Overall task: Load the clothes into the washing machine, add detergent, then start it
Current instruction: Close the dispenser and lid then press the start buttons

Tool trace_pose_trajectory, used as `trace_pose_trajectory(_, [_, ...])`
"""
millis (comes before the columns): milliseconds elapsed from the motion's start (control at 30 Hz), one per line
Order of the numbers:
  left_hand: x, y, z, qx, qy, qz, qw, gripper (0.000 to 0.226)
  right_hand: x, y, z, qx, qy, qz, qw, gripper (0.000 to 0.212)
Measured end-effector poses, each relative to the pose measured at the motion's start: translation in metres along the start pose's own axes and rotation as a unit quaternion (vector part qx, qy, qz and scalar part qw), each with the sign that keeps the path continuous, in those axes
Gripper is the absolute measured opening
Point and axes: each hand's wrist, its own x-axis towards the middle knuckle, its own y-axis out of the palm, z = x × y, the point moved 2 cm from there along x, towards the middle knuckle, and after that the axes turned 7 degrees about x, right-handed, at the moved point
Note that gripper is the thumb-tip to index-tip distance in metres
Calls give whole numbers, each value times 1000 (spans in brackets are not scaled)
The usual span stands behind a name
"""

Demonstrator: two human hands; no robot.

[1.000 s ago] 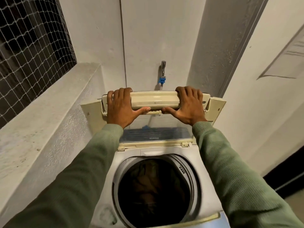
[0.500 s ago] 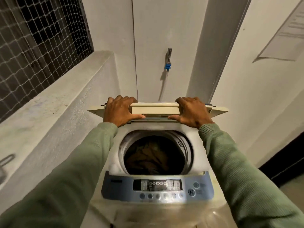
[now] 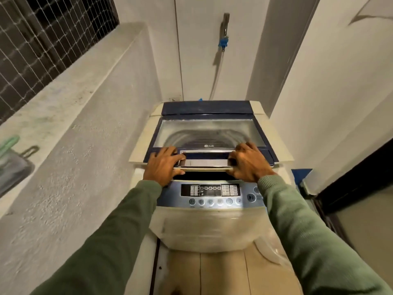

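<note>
A cream top-loading washing machine (image 3: pixel 212 226) stands below me in a narrow corner, with a blue control panel (image 3: pixel 212 194) at its front. The lid (image 3: pixel 204 133), blue-framed with a glass window, lies almost flat, and a dark slit remains under its front edge. My left hand (image 3: pixel 163 165) and my right hand (image 3: pixel 248 162) hold that front edge at either end of the handle. Fingers lie on top and thumbs sit beneath. The clothes in the drum are hidden by the lid.
A rough concrete ledge (image 3: pixel 74 86) runs along the left under a netted window (image 3: pixel 42 39). A green-handled thing (image 3: pixel 8 143) lies on it at the frame's edge. A tap with a blue connector (image 3: pixel 223 42) and hose hangs on the back wall. A dark door frame (image 3: pixel 350 184) stands at right.
Both hands have brought the lid down from upright to almost flat over the drum. The clothes in the drum are no longer visible. My view has dropped toward the control panel.
</note>
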Motion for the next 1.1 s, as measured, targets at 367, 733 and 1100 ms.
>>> trace_pose_trajectory(367, [-12, 59, -6, -67, -29, 28, 997, 45, -19, 50, 8, 137, 134, 25, 981, 56])
trace_pose_trajectory(733, [-20, 92, -9, -75, -27, -54, 995, 49, -24, 79, 5, 223, 131, -123, 958, 25])
trace_pose_trajectory(1100, [-19, 89, -12, -120, -63, -48, 990, 53, -26, 87, 3, 257, 81, -150, 951, 26])
